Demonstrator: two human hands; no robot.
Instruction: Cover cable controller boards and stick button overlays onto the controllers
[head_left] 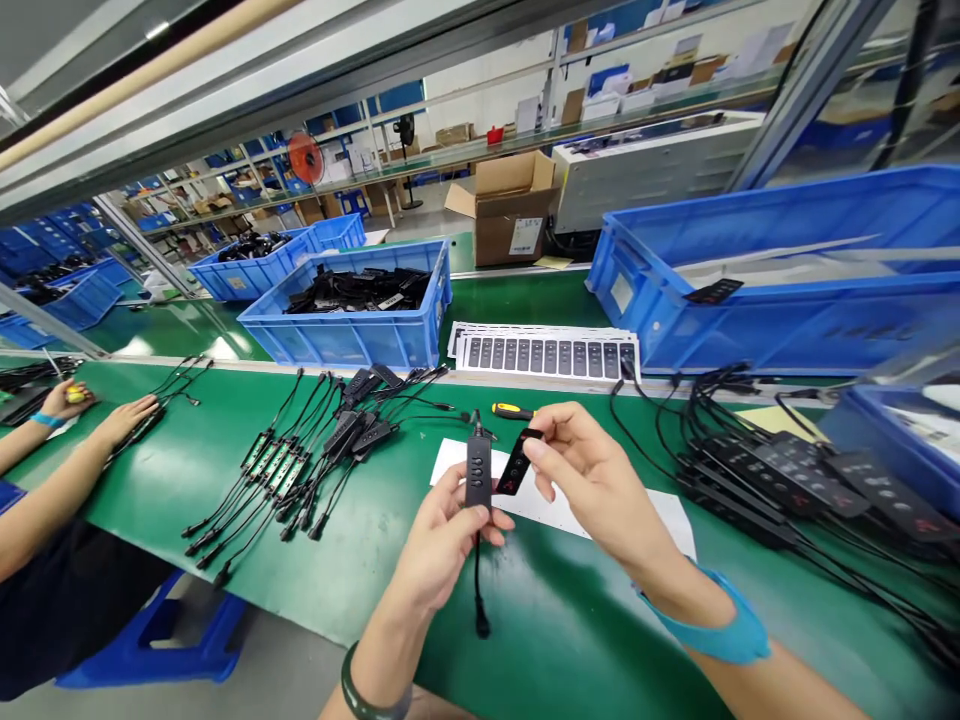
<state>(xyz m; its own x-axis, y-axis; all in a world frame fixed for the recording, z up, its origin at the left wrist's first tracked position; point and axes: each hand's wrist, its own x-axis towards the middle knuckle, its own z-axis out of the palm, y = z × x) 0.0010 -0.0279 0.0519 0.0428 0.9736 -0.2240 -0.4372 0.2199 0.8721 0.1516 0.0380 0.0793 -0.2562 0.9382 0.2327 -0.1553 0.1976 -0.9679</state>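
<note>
Above the white paper sheet (551, 505) on the green table (570, 630), the left hand (442, 535) gripped a black corded controller (478, 472); the right hand (592, 470) pinched a thin black label strip (516, 465) just beside it.

place: electronics factory assembly line | evidence: long green bench (187, 470) under the fingers (559, 450); blue parts crates (352, 340) beyond the fingers; rows of cabled black controllers (285, 465) left of them; printed label sheets (547, 355) just behind; a co-worker's hand (124, 420) far left | background: stock shelving (450, 150), blurred, probably boxed goods
</note>
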